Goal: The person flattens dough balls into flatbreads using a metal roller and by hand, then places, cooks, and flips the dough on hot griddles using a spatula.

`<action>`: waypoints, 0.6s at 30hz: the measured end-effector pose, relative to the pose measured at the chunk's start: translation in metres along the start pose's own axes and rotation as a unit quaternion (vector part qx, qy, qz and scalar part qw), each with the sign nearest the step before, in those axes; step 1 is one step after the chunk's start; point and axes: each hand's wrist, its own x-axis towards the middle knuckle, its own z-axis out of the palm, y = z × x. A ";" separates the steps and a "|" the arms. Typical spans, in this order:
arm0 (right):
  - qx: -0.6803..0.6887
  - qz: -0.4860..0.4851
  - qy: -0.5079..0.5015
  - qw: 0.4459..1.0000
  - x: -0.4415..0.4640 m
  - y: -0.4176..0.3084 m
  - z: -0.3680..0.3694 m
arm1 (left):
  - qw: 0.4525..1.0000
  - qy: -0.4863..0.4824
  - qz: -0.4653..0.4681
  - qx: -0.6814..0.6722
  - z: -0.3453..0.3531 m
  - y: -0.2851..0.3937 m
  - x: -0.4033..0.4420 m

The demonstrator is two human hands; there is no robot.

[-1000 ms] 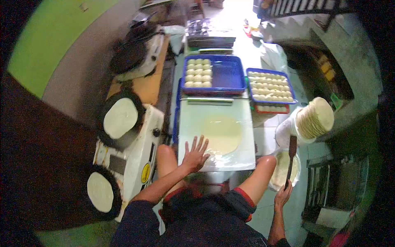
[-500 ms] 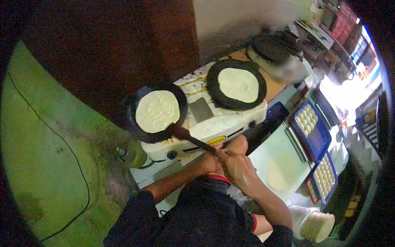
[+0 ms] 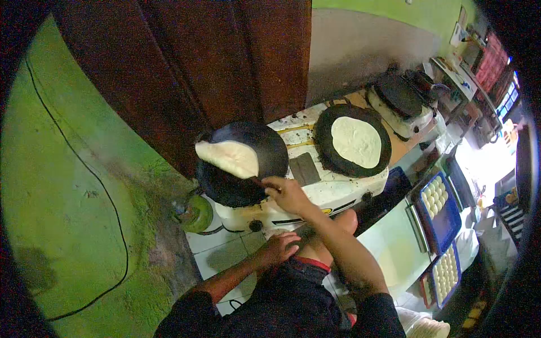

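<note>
My right hand grips the dark handle of a spatula at the left pan. The spatula's blade is hidden beneath a pale flatbread, which is lifted and folded over, with a blurred edge. My left hand rests by my knee, fingers loosely apart, with nothing in it. On the right black pan another round flatbread lies flat. Both pans sit on a white two-burner stove.
A blue tray of dough balls stands at the right, with a second tray of dough balls below it. A pale work surface lies beside my right arm. A green gas cylinder stands left of the stove. Behind is another black griddle.
My right hand has moved forward to the left pan, and the flatbread there has gone from lying flat to lifted and folded. My left hand now lies apart from the right.
</note>
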 end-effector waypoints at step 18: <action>-0.259 0.166 -0.013 0.951 -0.136 -0.041 -0.140 | 0.877 0.085 -0.352 0.316 -0.220 -0.046 0.106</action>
